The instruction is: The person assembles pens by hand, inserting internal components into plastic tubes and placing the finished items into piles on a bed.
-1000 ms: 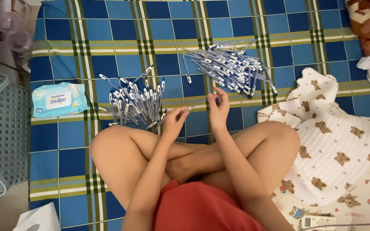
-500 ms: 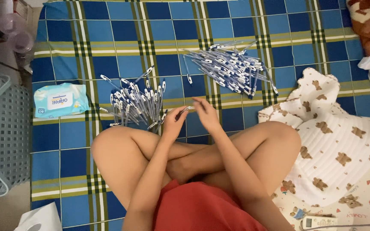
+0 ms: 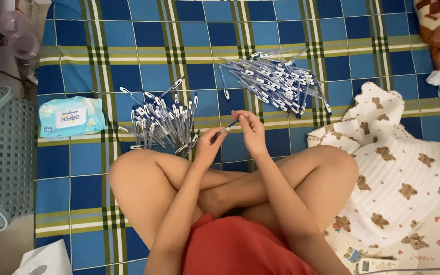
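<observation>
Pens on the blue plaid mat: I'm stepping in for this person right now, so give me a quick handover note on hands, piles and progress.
Left hand and right hand both grip one blue-and-white pen, held between them above the mat.
Left pile of pens lies fanned by the left knee; right pile of pens lies further out, ahead of the right hand.
Wet-wipes pack sits at the left, beside a grey basket.
Done: two separate piles exist. Which pile is finished cannot be told.
Left: the pen in hand, and likely one pile.
</observation>
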